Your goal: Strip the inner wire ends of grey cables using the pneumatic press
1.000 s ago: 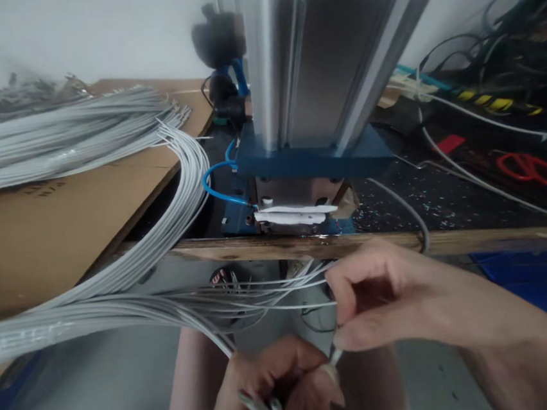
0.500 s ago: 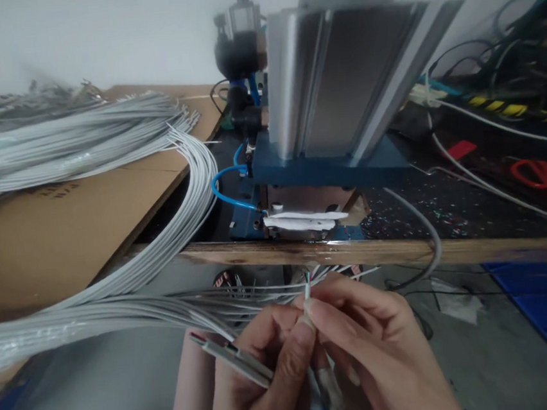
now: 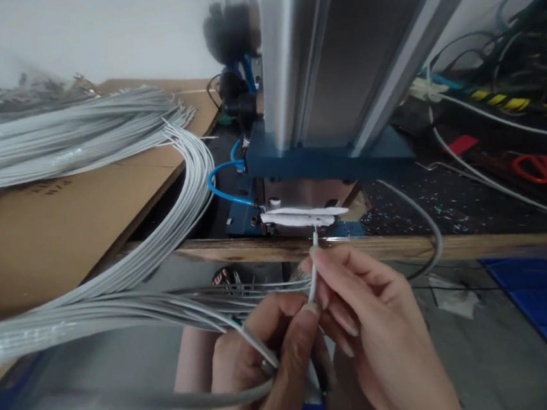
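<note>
A grey-white cable (image 3: 313, 283) stands nearly upright between my hands, its tip showing thin coloured wires close to the front of the press. My right hand (image 3: 368, 312) pinches it near the top between thumb and fingertips. Lower down, my left hand (image 3: 279, 359) grips the same cable with thumb and bent fingers. A second length of grey cable (image 3: 215, 399) loops out from the left palm, blurred at its far part. Just beyond the fingertips is the press's lower plate (image 3: 311, 196), with white folded strips (image 3: 298, 218) along its front edge.
The press cylinder (image 3: 337, 63) rises over the bench. Bundles of grey cables (image 3: 64, 138) lie on cardboard (image 3: 26, 245) at left, and one bundle (image 3: 96, 322) runs below the wooden bench edge (image 3: 480, 243). Red-handled scissors (image 3: 545, 171) lie at right.
My right hand has moved up and forward with the cable tip, toward the press plate. More cable shows between my hands. The short cable ends at my left hand have given way to a loop.
</note>
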